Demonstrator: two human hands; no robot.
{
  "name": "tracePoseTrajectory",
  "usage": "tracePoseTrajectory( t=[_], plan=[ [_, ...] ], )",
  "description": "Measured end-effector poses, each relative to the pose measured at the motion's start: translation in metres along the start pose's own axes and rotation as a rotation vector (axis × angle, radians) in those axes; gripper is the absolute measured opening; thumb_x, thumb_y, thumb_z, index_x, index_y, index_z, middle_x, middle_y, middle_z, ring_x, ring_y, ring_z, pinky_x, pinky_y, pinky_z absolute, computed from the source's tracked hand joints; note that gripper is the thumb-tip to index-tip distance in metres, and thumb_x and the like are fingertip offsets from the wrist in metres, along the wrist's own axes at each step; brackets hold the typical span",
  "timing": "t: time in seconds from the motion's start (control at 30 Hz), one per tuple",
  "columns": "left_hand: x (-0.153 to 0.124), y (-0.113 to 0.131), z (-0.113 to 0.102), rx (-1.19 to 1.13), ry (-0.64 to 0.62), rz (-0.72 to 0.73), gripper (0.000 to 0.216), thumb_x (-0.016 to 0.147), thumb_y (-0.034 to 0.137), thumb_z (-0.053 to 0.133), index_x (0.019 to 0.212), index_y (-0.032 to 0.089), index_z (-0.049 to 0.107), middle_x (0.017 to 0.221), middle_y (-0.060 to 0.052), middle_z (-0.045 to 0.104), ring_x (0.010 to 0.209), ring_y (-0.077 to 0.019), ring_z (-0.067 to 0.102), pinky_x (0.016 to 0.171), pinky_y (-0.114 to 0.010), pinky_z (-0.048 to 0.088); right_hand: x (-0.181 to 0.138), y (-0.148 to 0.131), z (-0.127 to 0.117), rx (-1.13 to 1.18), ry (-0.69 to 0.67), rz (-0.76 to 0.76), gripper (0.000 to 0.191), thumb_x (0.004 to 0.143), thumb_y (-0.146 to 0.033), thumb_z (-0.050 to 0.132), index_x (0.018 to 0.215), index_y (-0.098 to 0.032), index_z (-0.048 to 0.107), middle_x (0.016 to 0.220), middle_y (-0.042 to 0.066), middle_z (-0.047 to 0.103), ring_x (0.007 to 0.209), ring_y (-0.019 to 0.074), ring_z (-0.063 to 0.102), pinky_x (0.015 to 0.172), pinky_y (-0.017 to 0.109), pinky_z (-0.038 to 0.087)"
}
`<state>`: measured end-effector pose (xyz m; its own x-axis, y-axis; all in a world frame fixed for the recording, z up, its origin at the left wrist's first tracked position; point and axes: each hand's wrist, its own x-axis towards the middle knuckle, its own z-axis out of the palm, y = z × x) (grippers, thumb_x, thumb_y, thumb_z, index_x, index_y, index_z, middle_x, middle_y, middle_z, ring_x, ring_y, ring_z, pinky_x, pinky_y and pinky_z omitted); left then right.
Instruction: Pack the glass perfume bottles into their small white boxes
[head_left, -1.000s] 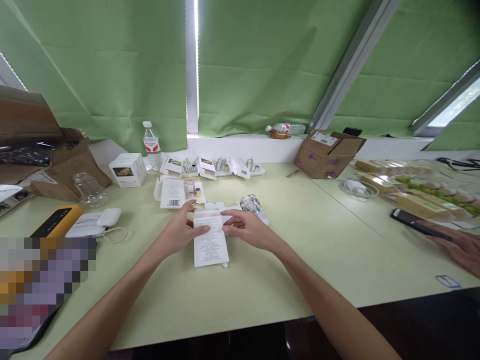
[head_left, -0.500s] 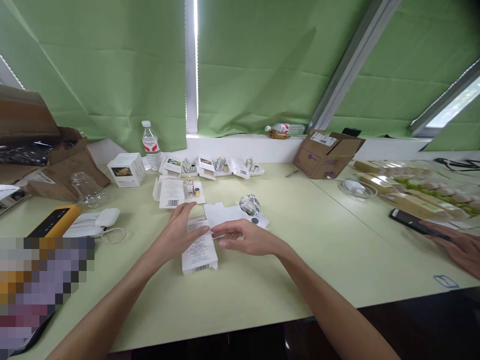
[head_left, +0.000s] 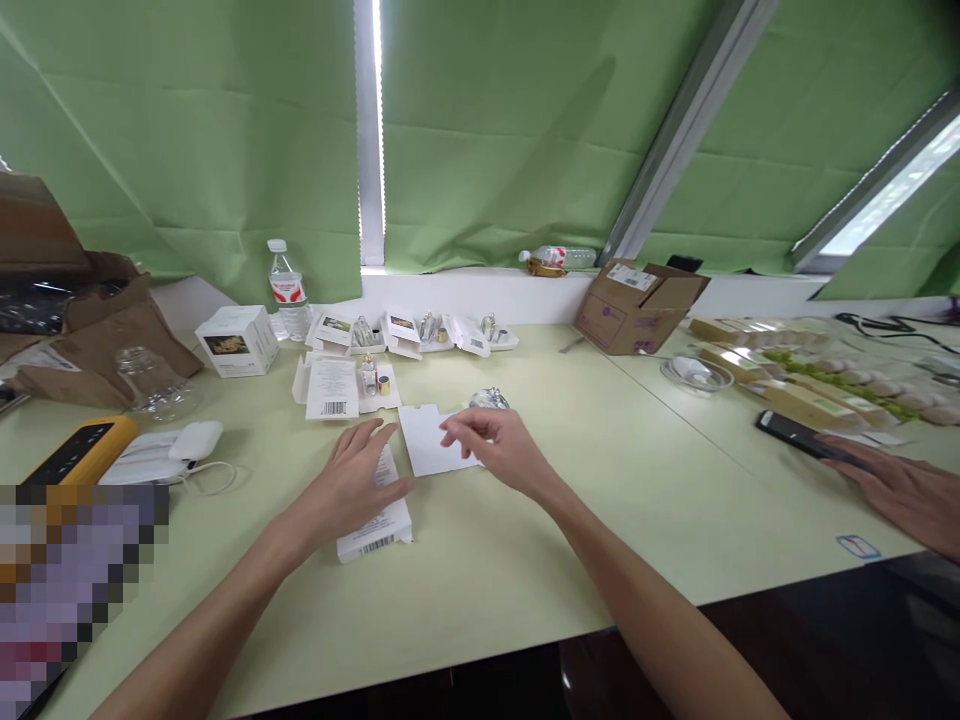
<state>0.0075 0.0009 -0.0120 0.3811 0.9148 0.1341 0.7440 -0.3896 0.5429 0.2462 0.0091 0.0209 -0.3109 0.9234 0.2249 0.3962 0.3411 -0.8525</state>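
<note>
My left hand (head_left: 349,490) is open, its fingers spread over a flat white box (head_left: 379,530) with printed text and a barcode. The hand hides part of that box. Just right of it, my right hand (head_left: 499,448) hovers above an unfolded white card (head_left: 427,440), its fingers loosely bent and nothing visible in them. Behind the right hand, a faceted glass bottle (head_left: 489,398) shows only its top. Farther back stands a small clear perfume bottle (head_left: 368,376) with a gold cap (head_left: 384,386) beside it, on an opened white box (head_left: 332,388).
Opened white boxes (head_left: 405,335) with small bottles line the back. A water bottle (head_left: 287,290) and white carton (head_left: 236,342) stand left, near a yellow-and-black device (head_left: 79,450). On the right are a cardboard box (head_left: 637,305) and another person's hand (head_left: 900,490) on a phone (head_left: 799,436).
My right hand has drawn away from the barcoded box, over the white card towards the faceted bottle, with its fingers more curled. The left hand stays by the box. The view has shifted slightly.
</note>
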Motion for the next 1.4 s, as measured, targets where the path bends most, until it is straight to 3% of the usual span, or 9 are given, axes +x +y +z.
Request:
tracePoseTrajectory(
  t=[0.13, 0.27, 0.43, 0.6, 0.8, 0.9, 1.17, 1.3, 1.4],
  plan=[
    [-0.001, -0.002, -0.004, -0.011, -0.026, 0.027, 0.057, 0.085, 0.038, 0.052, 0.14, 0.027, 0.038, 0.146, -0.007, 0.039, 0.137, -0.0302, 0.03, 0.108, -0.046, 0.032, 0.005, 0.007, -0.012, -0.167, 0.407, -0.029, 0.03, 0.091, -0.042, 0.047, 0.091, -0.02, 0.067, 0.083, 0.005, 0.069, 0.067, 0.0171, 0.058, 0.063, 0.03, 0.047],
    [-0.001, -0.004, -0.005, -0.023, -0.025, 0.062, 0.058, 0.082, 0.024, 0.05, 0.139, 0.026, 0.04, 0.147, -0.006, 0.039, 0.139, -0.0291, 0.028, 0.109, -0.045, 0.033, 0.008, 0.018, -0.023, -0.381, 0.499, 0.073, 0.035, 0.089, -0.04, 0.048, 0.116, -0.02, 0.059, 0.105, 0.007, 0.065, 0.08, 0.0204, 0.058, 0.071, 0.034, 0.048],
    [-0.003, -0.004, -0.006, -0.037, -0.032, 0.106, 0.066, 0.075, 0.009, 0.043, 0.138, 0.027, 0.043, 0.143, -0.004, 0.044, 0.138, -0.0276, 0.032, 0.11, -0.047, 0.034, 0.01, 0.032, -0.023, -0.655, 0.382, 0.224, 0.051, 0.085, -0.037, 0.052, 0.132, -0.018, 0.047, 0.124, 0.012, 0.058, 0.117, 0.0303, 0.047, 0.09, 0.04, 0.041],
    [-0.002, -0.007, -0.004, -0.043, -0.055, 0.174, 0.078, 0.067, -0.001, 0.038, 0.139, 0.03, 0.044, 0.138, -0.002, 0.051, 0.135, -0.0268, 0.036, 0.111, -0.049, 0.034, 0.013, 0.04, -0.025, -0.79, 0.268, 0.311, 0.046, 0.087, -0.036, 0.051, 0.128, -0.016, 0.051, 0.112, 0.014, 0.065, 0.113, 0.0318, 0.051, 0.084, 0.037, 0.041],
    [0.001, 0.002, -0.005, -0.022, -0.008, 0.1, 0.048, 0.087, 0.02, 0.043, 0.133, 0.028, 0.05, 0.132, -0.006, 0.054, 0.13, -0.0283, 0.041, 0.105, -0.047, 0.038, 0.018, 0.046, -0.03, -0.875, 0.238, 0.34, 0.036, 0.087, -0.034, 0.051, 0.116, -0.014, 0.059, 0.097, 0.014, 0.069, 0.1, 0.0303, 0.057, 0.084, 0.037, 0.038],
    [0.003, 0.005, -0.005, 0.035, 0.022, 0.1, 0.04, 0.091, 0.027, 0.042, 0.13, 0.026, 0.053, 0.128, -0.007, 0.057, 0.126, -0.0289, 0.045, 0.102, -0.047, 0.039, 0.019, 0.047, -0.03, -0.88, 0.245, 0.327, 0.034, 0.087, -0.034, 0.051, 0.113, -0.014, 0.061, 0.095, 0.013, 0.07, 0.1, 0.0303, 0.057, 0.088, 0.039, 0.035],
    [0.004, 0.002, -0.001, 0.143, 0.041, 0.199, 0.034, 0.093, 0.026, 0.04, 0.122, 0.024, 0.058, 0.12, -0.009, 0.061, 0.117, -0.0282, 0.051, 0.097, -0.045, 0.043, 0.019, 0.039, -0.02, -0.829, 0.24, 0.213, 0.033, 0.09, -0.033, 0.05, 0.117, -0.017, 0.06, 0.099, 0.009, 0.069, 0.102, 0.0266, 0.056, 0.091, 0.035, 0.034],
    [0.005, 0.004, -0.002, 0.183, 0.069, 0.21, 0.032, 0.093, 0.025, 0.04, 0.121, 0.022, 0.057, 0.118, -0.008, 0.061, 0.116, -0.0265, 0.052, 0.096, -0.044, 0.044, 0.016, 0.03, -0.011, -0.667, 0.218, 0.076, 0.031, 0.089, -0.034, 0.053, 0.114, -0.018, 0.062, 0.096, 0.007, 0.068, 0.094, 0.0236, 0.056, 0.084, 0.034, 0.038],
    [0.006, 0.004, -0.002, 0.213, 0.099, 0.203, 0.032, 0.094, 0.025, 0.041, 0.122, 0.022, 0.055, 0.119, -0.008, 0.061, 0.116, -0.0256, 0.052, 0.098, -0.043, 0.043, 0.011, 0.024, -0.005, -0.537, 0.124, -0.012, 0.032, 0.089, -0.037, 0.055, 0.115, -0.02, 0.061, 0.094, 0.006, 0.066, 0.088, 0.0213, 0.056, 0.077, 0.032, 0.041]
  ],
)
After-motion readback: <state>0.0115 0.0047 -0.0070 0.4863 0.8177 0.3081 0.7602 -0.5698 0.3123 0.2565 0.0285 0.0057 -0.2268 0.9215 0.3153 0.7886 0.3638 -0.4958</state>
